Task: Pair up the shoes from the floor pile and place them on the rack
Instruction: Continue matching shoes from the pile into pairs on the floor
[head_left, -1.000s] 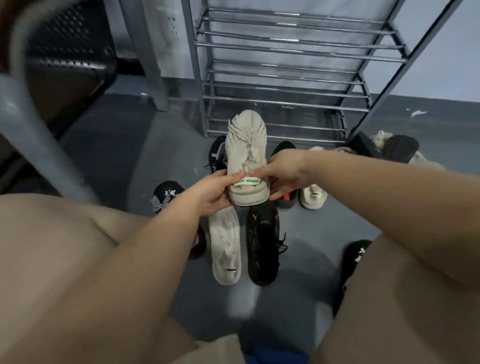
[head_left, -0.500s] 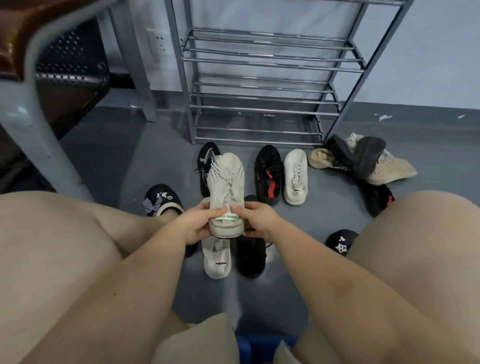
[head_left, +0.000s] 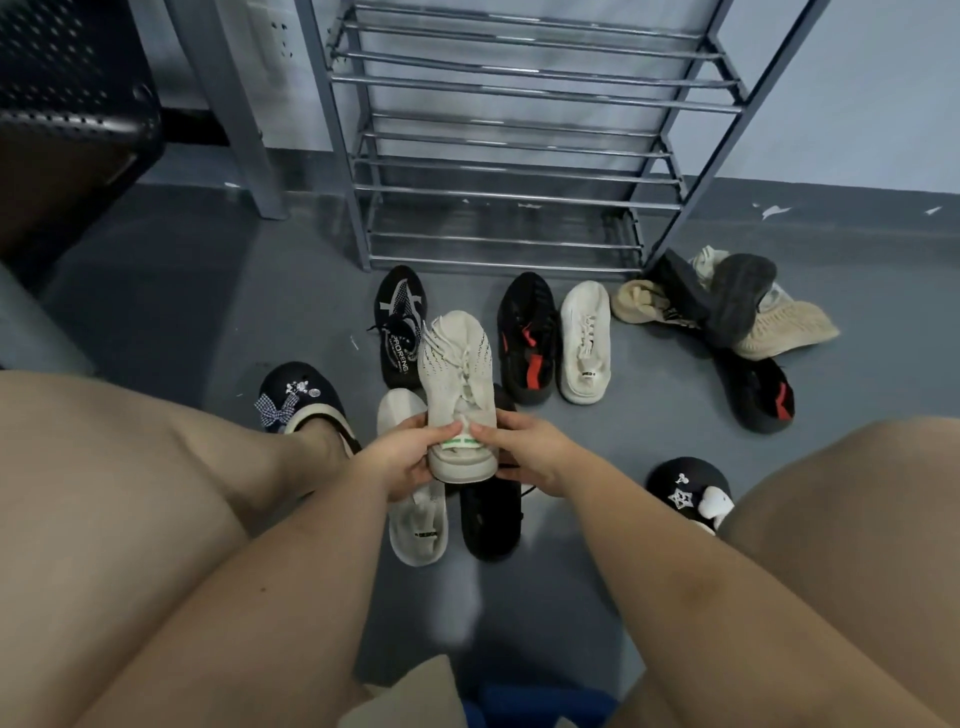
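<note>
Head view: beige knit lace-up sneaker gripped at heel by left hand and right hand; seemingly light, soft-sided, safest held at firm heel

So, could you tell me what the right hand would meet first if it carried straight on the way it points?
The right hand points leftward and already grips the beige knit sneaker; beyond it comes the left hand.

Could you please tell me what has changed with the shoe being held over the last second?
Both hands, left and right, have lowered the beige knit shoe from in front of the rack back toward the body. Both keep gripping its heel; the floor shoes look unmoved.
</note>
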